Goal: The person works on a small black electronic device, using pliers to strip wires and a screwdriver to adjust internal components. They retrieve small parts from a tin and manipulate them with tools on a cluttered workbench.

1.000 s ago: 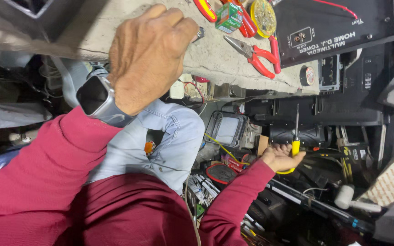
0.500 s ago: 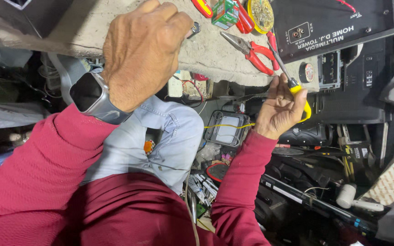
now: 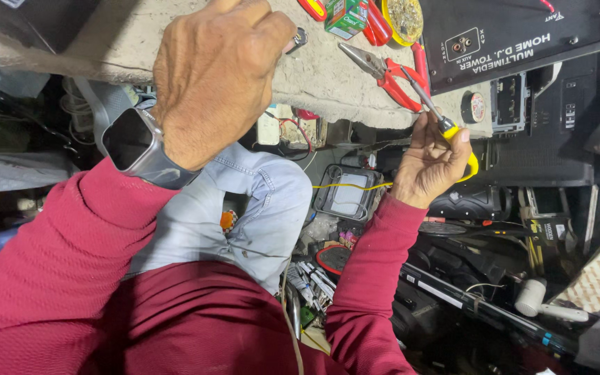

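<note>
We see a yellow-handled metal screwdriver [image 3: 444, 125], red-handled steel pliers [image 3: 390, 69], a dark red knitted sleeve [image 3: 57, 264], pale blue denim trousers [image 3: 244, 215] and a grey-banded black-faced wristwatch [image 3: 135, 146].

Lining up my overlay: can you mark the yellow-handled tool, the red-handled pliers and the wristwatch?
yellow-handled tool [image 3: 447, 128]: head view, on the yellow grip at the fingers.
red-handled pliers [image 3: 392, 71]: head view, on the red handle near the pivot.
wristwatch [image 3: 128, 139]: head view, on the dark screen.
</note>
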